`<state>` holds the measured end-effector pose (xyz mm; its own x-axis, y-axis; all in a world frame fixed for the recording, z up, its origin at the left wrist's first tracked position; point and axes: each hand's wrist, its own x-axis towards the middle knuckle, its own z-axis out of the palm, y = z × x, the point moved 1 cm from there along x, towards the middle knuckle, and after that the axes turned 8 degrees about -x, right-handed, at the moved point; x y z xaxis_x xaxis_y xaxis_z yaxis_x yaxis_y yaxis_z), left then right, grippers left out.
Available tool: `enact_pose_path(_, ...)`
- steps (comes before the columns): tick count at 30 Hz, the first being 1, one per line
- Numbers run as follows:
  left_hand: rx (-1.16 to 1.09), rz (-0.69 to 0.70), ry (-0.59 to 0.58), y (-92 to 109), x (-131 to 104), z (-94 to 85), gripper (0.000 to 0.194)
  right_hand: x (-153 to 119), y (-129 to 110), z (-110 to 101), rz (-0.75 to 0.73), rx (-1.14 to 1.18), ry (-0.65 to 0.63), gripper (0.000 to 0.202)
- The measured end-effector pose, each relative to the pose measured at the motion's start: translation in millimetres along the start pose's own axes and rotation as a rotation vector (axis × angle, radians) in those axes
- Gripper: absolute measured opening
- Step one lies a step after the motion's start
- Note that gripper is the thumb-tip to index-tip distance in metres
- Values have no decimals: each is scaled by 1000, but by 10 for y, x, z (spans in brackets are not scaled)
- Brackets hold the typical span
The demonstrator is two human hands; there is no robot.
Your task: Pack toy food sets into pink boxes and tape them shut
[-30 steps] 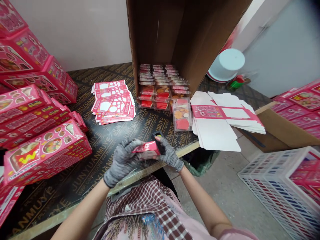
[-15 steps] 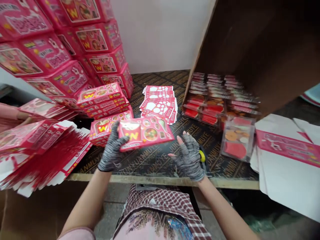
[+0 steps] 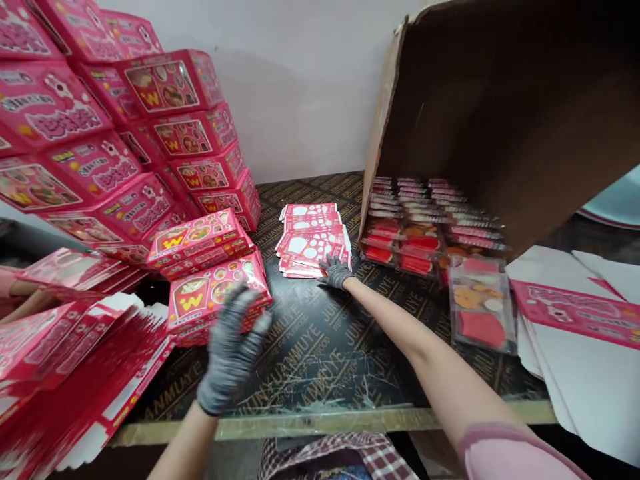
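My left hand (image 3: pixel 233 350), in a grey glove, hovers with fingers spread just in front of a finished pink toy box (image 3: pixel 216 291) lying on a low stack of the same boxes. It holds nothing. My right hand (image 3: pixel 336 271), also gloved, reaches far forward and rests on the near edge of a pile of flat pink die-cut cards (image 3: pixel 311 239). Whether its fingers pinch a card I cannot tell.
Finished pink boxes (image 3: pixel 100 147) are stacked high at the left. A tipped cardboard carton (image 3: pixel 480 113) holds rows of clear toy packs (image 3: pixel 425 220); one pack (image 3: pixel 481 303) lies outside. Flat white sleeves (image 3: pixel 575 320) are at right, folded blanks (image 3: pixel 75 360) at lower left. Another person's arm shows at far left.
My left hand set the pink box down on the stack and let go. My right hand stretched forward from the table edge onto the pile of flat cards.
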<state>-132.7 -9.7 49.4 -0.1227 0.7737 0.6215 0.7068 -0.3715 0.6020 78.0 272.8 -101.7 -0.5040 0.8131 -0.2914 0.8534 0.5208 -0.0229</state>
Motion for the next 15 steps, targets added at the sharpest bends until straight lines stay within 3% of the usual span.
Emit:
enact_pose_path(2, -136, 21, -307, 63, -141, 521, 38, 6, 121, 57, -55, 4, -35, 76)
enact_pose_path(5, -200, -105, -578, -217, -259, 1163, 40, -260, 355, 286, -157, 20, -86, 67)
enact_pose_path(9, -11, -203, -724, -741, -181, 1835, 51, -777, 609, 558, -249, 213, -47, 53)
enact_pose_path(12, 168, -163, -821, -939, -53, 2270, 68, -886, 745, 582, -84, 426, 74, 50)
enact_pose_path(15, 286, -133, -833, -1040, -6, 2535, 84, -718, 859, 520, 120, 499, 162, 58)
